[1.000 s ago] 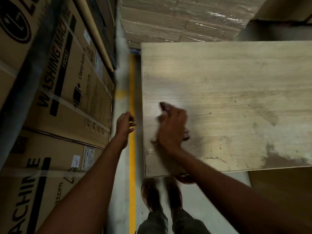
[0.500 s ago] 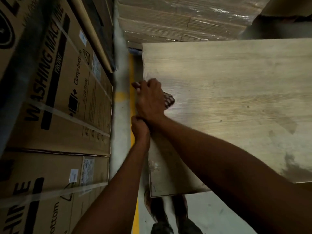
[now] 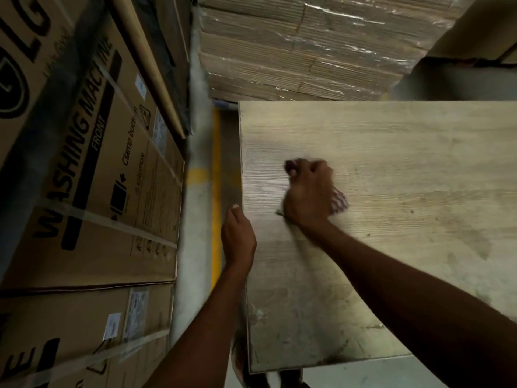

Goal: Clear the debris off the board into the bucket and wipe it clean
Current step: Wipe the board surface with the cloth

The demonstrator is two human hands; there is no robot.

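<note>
The board (image 3: 405,163) fills the lower right of the frame. It looks stiff, wood-grained and probably heavy, best steadied by an edge, and smears mark its near corner. The left hand (image 3: 237,239) sits against its left edge with fingers hidden, so its grip cannot be told. Further in, the right hand (image 3: 307,191) bunches a soft striped cloth (image 3: 340,201), pressing it onto the board. Washing-machine cartons (image 3: 84,191) stand at left, a wrapped cardboard stack (image 3: 307,51) beyond. No bucket shows.

Tall washing-machine cartons (image 3: 84,163) on the left, shrink-wrapped cardboard stack (image 3: 307,51) behind, grey floor (image 3: 193,247) — yellow line (image 3: 216,141), dim light
</note>
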